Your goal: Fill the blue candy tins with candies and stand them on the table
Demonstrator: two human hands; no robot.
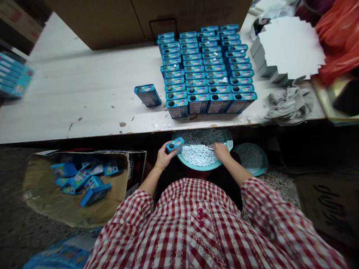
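Observation:
A small blue candy box [176, 144] with a dark round hole in its top is gripped in my left hand [163, 156], tilted over the left rim of a turquoise basin [193, 166]. White candies [198, 155] fill the basin, which rests at my lap. My right hand [221, 151] is closed on the handle of a metal spoon [211, 148]; its bowl is sunk among the candies and hidden. Beyond the basin, on the white table [92, 101], stand several rows of similar blue boxes [198, 98], some with white candies on top.
One blue box [148, 95] stands apart from the rows. At left, an open carton [39, 186] holds several blue boxes. A second basin [259, 172] sits low at right. A grey cloth [291, 104], stacked white cards [291, 46] and a large cardboard box [112, 22] occupy the table.

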